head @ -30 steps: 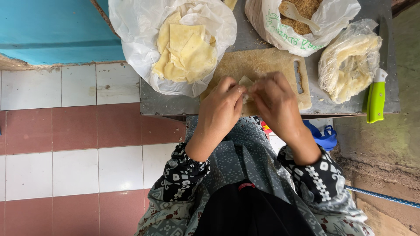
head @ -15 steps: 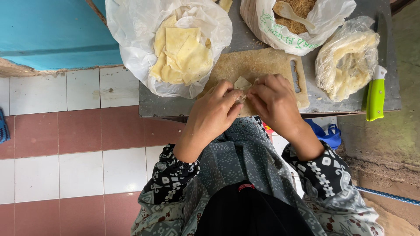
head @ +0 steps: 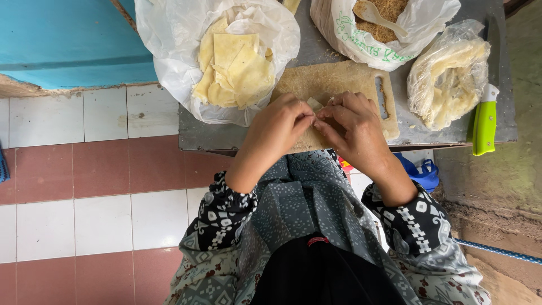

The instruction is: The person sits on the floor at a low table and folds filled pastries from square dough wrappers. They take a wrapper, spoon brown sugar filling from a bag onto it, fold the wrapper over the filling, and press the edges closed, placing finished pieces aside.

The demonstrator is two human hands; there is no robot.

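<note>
Both hands meet over the wooden cutting board (head: 344, 79). The left hand (head: 276, 127) and the right hand (head: 353, 127) are closed with their fingertips on a small pale wrapper (head: 314, 104) — it sits between the two hands, just above the board. Left of the board is a white plastic bag (head: 169, 51) with square yellow sheets (head: 237, 68). Behind it stands a bag of brown filling (head: 389, 11) with a spoon (head: 375, 14). At the right — a clear bag (head: 449, 73) and a green-handled knife (head: 484, 121).
</note>
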